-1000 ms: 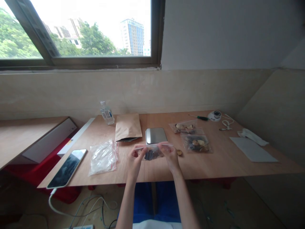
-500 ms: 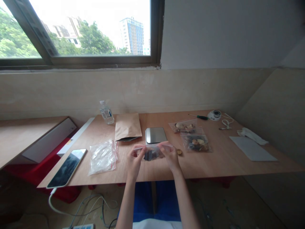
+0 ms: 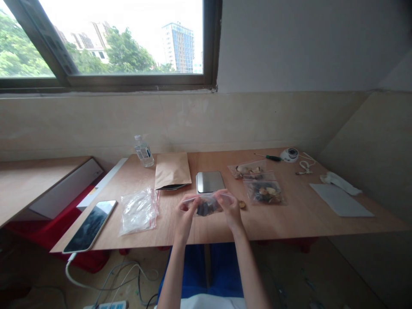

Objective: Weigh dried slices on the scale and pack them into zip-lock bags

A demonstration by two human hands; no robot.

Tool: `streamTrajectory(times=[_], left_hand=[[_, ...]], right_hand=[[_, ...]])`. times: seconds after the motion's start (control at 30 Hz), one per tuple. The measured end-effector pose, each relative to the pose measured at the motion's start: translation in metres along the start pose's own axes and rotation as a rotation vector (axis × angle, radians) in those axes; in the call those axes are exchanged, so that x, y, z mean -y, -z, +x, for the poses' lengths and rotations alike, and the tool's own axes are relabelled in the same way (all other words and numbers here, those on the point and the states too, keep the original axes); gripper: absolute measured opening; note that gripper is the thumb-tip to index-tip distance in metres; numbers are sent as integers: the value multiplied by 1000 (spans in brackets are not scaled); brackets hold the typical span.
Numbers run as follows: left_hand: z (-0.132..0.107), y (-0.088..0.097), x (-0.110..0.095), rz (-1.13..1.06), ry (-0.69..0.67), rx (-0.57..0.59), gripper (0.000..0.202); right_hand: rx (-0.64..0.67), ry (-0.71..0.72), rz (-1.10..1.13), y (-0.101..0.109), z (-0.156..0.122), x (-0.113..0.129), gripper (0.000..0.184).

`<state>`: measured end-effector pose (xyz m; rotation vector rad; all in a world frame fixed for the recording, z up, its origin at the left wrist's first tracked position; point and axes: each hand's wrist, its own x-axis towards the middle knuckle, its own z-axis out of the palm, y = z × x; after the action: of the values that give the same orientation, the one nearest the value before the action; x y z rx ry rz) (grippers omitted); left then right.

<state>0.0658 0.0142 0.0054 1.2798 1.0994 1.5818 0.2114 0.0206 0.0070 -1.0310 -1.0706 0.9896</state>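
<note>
A small clear zip bag [image 3: 207, 204] with dark pieces inside is held just above the wooden table [image 3: 289, 219], near its front edge. My left hand [image 3: 186, 213] pinches the bag's left end. My right hand [image 3: 229, 207] pinches its right end along the top strip. Behind the bag lies a flat silver scale [image 3: 210, 181]. One small brown piece [image 3: 242, 205] lies loose on the table just right of my right hand.
Two filled clear bags [image 3: 264, 191] lie to the right, a stack of empty zip bags [image 3: 139, 210] and a phone [image 3: 91, 225] to the left. A brown paper pouch [image 3: 173, 170] and a water bottle [image 3: 143, 151] stand farther back. A screwdriver [image 3: 268, 157], cable and white sheet [image 3: 340, 200] lie far right.
My left hand's fingers have shifted slightly rightward along the bag's top edge. The bag stays in both hands at the same spot.
</note>
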Motion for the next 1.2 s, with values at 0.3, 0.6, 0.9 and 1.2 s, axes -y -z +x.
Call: streamTrajectory(times=[0.3, 0.6, 0.9, 1.2], left_hand=[[-1, 2, 0, 33, 18, 78, 21], [-4, -5, -3, 49, 24, -65, 22], [0, 2, -10, 46, 41, 124, 18], [-3, -3, -14, 60, -27, 106, 17]], right_hand=[[112, -26, -34, 2, -1, -5, 21], [-10, 74, -79, -7, -2, 1, 19], [118, 6, -2, -1, -1, 1, 18], [131, 108, -1, -10, -4, 3, 10]])
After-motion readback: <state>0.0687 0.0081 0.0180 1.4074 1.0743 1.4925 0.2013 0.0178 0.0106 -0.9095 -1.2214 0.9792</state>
